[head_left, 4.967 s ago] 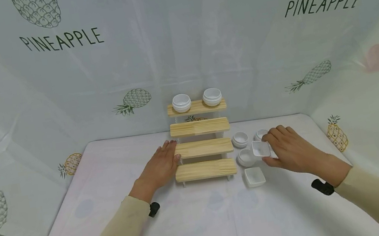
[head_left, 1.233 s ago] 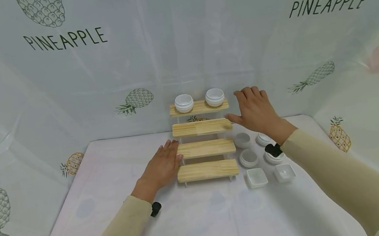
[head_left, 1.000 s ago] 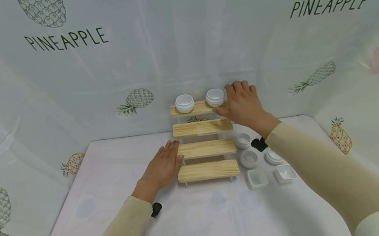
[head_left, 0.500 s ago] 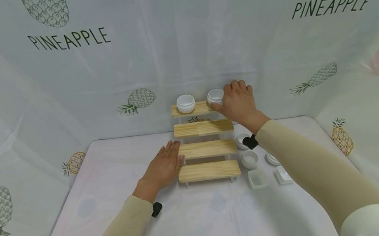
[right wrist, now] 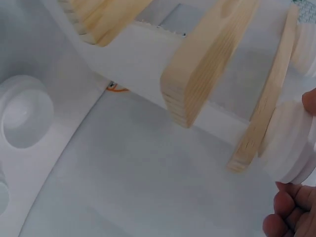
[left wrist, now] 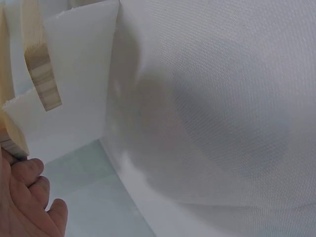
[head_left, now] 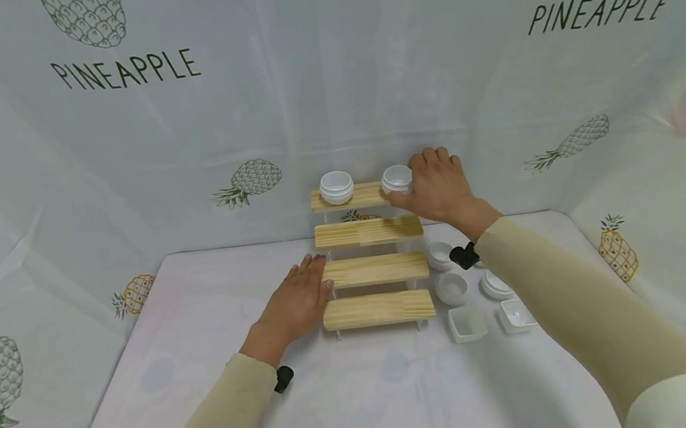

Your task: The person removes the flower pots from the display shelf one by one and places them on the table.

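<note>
A stand with several wooden steps (head_left: 368, 232) on translucent side panels stands at the back of the table. My left hand (head_left: 293, 302) rests against its left side, fingers extended, touching the end of a middle step; the left wrist view shows fingertips beside the board end (left wrist: 15, 140). My right hand (head_left: 440, 186) holds a white round bowl (head_left: 397, 179) at the right end of the top step. In the right wrist view, thumb and fingers are on opposite sides of this bowl (right wrist: 287, 140). A similar white bowl (head_left: 336, 188) sits at the top step's left.
Right of the stand are round white bowls (head_left: 452, 289), a square white dish (head_left: 467, 324), another square dish (head_left: 517, 315) and a round one (head_left: 496, 284) partly under my right forearm. A pineapple-print cloth (head_left: 334, 79) hangs close behind the stand.
My right hand went from setting a square dish among the bowls to the top step. It gripped the right-hand bowl there and shifted it slightly right. My left hand stayed put.
</note>
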The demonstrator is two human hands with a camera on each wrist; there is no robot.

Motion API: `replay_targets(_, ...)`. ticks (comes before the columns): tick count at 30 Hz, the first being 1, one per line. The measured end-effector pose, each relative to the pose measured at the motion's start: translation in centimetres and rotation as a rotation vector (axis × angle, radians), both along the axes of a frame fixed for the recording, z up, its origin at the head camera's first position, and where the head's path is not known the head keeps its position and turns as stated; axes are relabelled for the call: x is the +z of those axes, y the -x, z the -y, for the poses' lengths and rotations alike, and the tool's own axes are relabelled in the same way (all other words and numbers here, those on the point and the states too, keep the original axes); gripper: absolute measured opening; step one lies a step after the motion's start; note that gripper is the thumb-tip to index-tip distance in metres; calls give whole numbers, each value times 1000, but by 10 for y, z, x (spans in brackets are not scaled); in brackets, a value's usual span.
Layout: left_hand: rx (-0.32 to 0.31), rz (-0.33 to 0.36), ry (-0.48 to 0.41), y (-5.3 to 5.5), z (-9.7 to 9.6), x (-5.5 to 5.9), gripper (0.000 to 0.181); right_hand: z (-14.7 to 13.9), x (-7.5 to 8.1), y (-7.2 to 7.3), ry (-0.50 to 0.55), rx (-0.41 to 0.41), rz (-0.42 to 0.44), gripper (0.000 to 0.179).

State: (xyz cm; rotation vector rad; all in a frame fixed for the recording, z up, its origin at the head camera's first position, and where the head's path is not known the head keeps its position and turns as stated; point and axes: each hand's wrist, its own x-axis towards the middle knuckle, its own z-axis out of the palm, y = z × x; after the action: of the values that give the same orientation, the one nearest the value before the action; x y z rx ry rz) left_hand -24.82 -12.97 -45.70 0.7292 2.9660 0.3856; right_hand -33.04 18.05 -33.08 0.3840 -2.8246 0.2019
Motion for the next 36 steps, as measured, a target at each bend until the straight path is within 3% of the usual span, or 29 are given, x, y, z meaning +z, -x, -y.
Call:
replay_targets(19, -4, 19, -18, 1, 1, 1, 67, -30, -20, -33, -73, 181, -165, 67)
replay_targets(27, -8, 5, -24, 2, 0, 1, 66, -45, -39, -58, -115, 233, -189, 66)
replay_targets(36, 1, 18, -24, 1, -1, 2, 66, -58, -66, -97, -101, 264, -157, 66)
